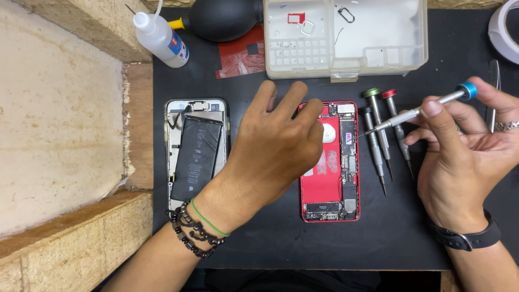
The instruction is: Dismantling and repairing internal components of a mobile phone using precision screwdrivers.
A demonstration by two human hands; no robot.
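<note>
A red phone housing [323, 186] lies open on the black mat [411, 227], its circuit board bare along the right side. My left hand [275, 146] rests over its upper left part, fingers spread and bent, holding nothing I can see. My right hand [465, 157] grips a thin silver screwdriver with a blue cap [427, 110]; its tip touches the board near the top right of the housing.
A second opened phone with a black battery [195, 154] lies to the left. Three screwdrivers [385, 135] lie right of the red housing. Behind are a clear parts tray [378, 43], a black air blower [221, 19], a squeeze bottle [159, 38], and a tape roll [505, 30]. Wooden blocks [70, 243] border the left.
</note>
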